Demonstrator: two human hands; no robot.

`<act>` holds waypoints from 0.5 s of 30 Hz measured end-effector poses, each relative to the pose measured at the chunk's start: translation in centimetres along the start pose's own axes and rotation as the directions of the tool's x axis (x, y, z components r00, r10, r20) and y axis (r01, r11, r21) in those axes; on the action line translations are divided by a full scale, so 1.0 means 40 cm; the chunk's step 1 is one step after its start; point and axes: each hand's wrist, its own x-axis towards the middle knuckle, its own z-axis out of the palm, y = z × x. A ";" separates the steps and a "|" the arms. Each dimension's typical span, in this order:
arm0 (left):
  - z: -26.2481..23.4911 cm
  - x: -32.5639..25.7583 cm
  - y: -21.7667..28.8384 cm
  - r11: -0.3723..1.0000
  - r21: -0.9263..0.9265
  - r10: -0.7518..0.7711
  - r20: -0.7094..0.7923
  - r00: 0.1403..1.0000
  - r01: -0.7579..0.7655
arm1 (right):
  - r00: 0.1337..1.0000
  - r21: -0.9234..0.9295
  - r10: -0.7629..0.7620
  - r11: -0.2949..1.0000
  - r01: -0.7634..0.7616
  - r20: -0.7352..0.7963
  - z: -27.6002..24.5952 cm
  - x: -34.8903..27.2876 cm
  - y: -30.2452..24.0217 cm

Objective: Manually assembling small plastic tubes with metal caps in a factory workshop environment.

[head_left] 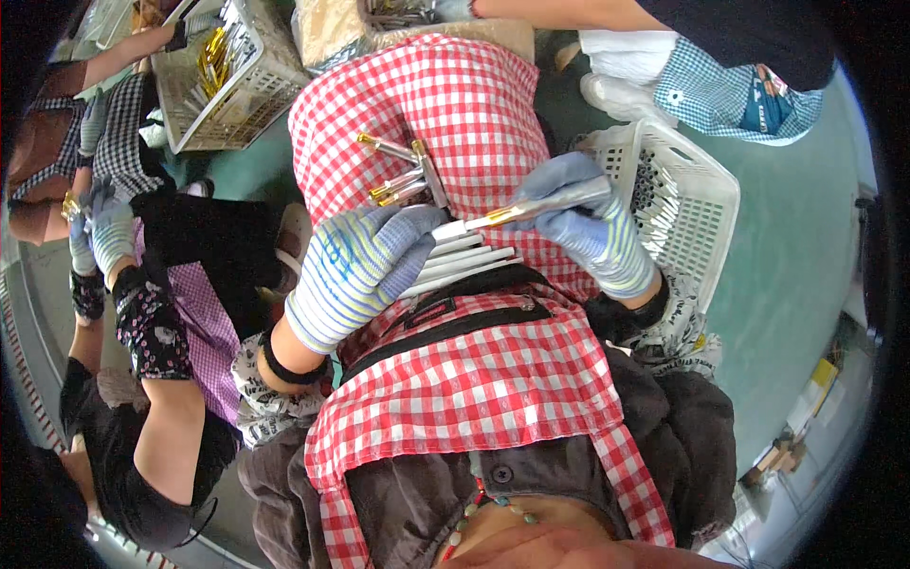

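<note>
My left hand (365, 266), in a striped knit glove, is closed, its fingertips at the outer end of a slim white tube (453, 230). My right hand (592, 228), gloved alike, grips a silver tube with a gold end (545, 206). The two tubes meet end to end between my hands; whether one sits inside the other I cannot tell. Several white tubes (464, 264) lie side by side on my lap below, partly behind my left hand. Just beyond them, several silver tubes with gold ends (403, 180) rest on my red checked apron (417, 85).
At my right stands a white plastic basket (706, 190) with several white and silver tubes. Another basket (223, 123) with gold and silver pieces is at the far left. Co-workers sit at left, one with gloved hands (104, 228). A person's arm (569, 13) reaches over a wrapped box (327, 33).
</note>
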 end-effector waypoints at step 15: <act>0.017 0.096 0.087 0.988 0.142 0.042 0.162 0.986 -0.065 | 0.889 -0.814 -0.187 0.356 0.458 0.419 -0.112 -0.048 -0.120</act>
